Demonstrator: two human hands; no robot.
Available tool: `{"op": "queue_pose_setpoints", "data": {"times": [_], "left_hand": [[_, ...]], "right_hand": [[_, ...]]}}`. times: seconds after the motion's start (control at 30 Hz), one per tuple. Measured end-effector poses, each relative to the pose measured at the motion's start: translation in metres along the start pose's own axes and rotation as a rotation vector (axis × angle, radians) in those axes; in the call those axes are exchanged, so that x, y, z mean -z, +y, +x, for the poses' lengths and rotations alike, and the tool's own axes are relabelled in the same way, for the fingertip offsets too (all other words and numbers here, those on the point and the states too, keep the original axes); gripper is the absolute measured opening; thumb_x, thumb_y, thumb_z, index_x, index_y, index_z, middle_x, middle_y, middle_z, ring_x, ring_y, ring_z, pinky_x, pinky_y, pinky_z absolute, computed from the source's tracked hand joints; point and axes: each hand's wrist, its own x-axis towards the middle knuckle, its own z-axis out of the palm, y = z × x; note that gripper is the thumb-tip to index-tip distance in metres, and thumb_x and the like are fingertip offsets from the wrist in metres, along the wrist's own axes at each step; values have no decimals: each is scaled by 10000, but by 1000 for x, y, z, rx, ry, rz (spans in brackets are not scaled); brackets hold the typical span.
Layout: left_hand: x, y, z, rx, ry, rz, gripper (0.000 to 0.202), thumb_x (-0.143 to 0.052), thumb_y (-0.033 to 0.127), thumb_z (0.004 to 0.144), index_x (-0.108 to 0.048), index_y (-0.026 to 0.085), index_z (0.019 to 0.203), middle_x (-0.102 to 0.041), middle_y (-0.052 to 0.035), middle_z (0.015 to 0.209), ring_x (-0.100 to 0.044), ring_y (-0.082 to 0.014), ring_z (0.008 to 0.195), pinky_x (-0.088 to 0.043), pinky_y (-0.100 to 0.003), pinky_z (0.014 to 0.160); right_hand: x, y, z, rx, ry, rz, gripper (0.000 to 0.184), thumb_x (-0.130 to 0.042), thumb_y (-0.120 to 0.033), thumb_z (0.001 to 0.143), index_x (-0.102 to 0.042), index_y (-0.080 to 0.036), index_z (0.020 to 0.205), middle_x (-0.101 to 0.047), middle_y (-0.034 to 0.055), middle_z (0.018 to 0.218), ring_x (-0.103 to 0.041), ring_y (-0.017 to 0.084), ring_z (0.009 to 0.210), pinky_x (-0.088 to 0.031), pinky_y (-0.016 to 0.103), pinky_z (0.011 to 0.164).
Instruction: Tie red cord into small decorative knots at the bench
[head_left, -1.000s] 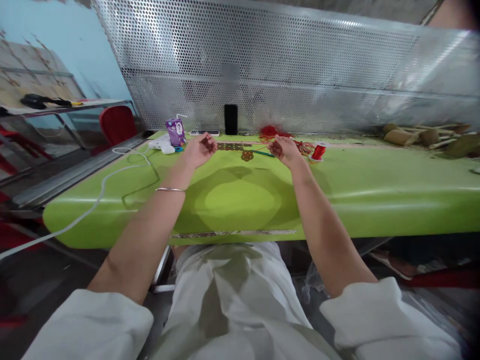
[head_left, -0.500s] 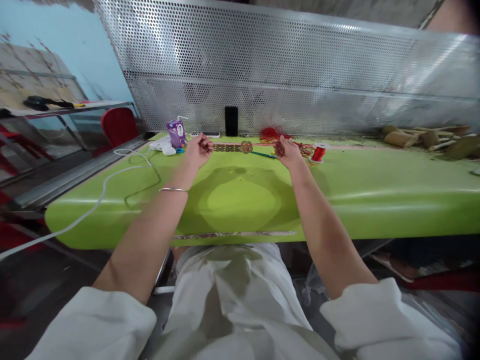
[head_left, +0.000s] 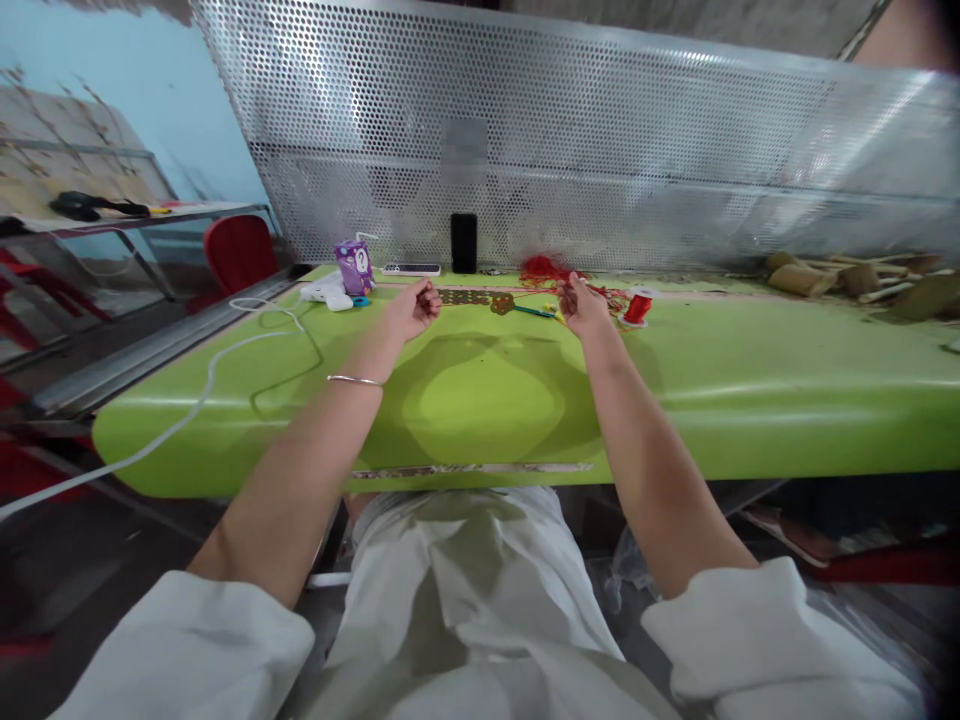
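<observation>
My left hand (head_left: pixel 420 308) is closed, its fingers curled in above the green table; what they grip is too small to make out. Across from it, my right hand (head_left: pixel 580 303) pinches with thumb and fingers, and a thin thread (head_left: pixel 531 294) seems to run from it toward the middle. Between the hands is a brown flower-shaped cluster of round, coin-like pieces (head_left: pixel 502 303), apparently hanging in the air. Behind it lies a strip of similar brown pieces (head_left: pixel 465 297). A dark green slim tool (head_left: pixel 534 312) with a yellow end lies near my right hand.
A red thread spool (head_left: pixel 637 308) and tangled red threads (head_left: pixel 547 268) lie at the right. A black phone (head_left: pixel 463 243) stands at the back. Left are a purple box (head_left: pixel 353 266), a white charger (head_left: pixel 326 293) and its cable (head_left: pixel 214 372). Wooden pieces (head_left: pixel 806 272) lie far right.
Both hands have shifted a little to the right. The brown cluster has moved right and slightly down with them, and it has turned.
</observation>
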Motion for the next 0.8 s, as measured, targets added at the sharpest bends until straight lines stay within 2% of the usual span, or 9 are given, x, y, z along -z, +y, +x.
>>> {"op": "queue_pose_setpoints", "data": {"times": [0.13,0.23,0.33,0.47,0.63,0.7,0.8], "left_hand": [[4,0,3,0,54,59,428,-420,178,1021,-466,153,597,-420,39,479,-399,-52,383,-328,-157,380],[6,-1,4,-36,92,120,345,-521,170,984,-558,133,643,-527,15,538,-445,-42,401,-361,-140,395],[3,-1,2,-64,127,182,223,-597,75,918,-645,119,705,-626,-11,633,-493,-33,436,-396,-122,419],[0,-1,0,-90,203,243,242,-578,-45,861,-690,118,722,-646,-10,632,-479,-31,425,-393,-119,403],[5,-3,1,-122,106,301,235,-574,-28,868,-729,130,792,-715,-37,762,-489,-29,436,-422,-122,416],[6,-5,1,-138,78,327,238,-573,-24,871,-737,134,803,-733,-48,824,-483,-23,436,-429,-122,426],[4,-9,-2,-177,52,429,238,-588,-28,853,-745,137,786,-743,-64,848,-471,-24,425,-407,-130,416]], "right_hand": [[0,-2,-3,-24,11,33,252,-618,-189,912,-537,-197,673,-639,-52,624,-585,26,494,-481,94,462],[2,-3,-1,-21,8,25,264,-584,-192,928,-545,-210,667,-633,-60,626,-584,25,492,-490,92,475],[5,-1,5,-15,18,44,257,-599,-185,912,-553,-218,662,-630,-64,617,-582,29,496,-512,99,506],[8,2,9,48,4,33,237,-646,-205,881,-556,-225,663,-627,-62,606,-590,44,515,-531,117,525],[0,6,3,114,-30,-13,226,-637,-177,879,-582,-207,662,-624,-59,600,-574,32,506,-490,111,505],[-4,8,0,158,-81,-147,228,-618,-187,891,-602,-200,664,-610,-57,583,-551,31,488,-457,112,486],[-8,12,-7,326,-177,-401,160,-683,-212,839,-654,-193,683,-613,-45,570,-547,50,495,-451,137,514]]}}
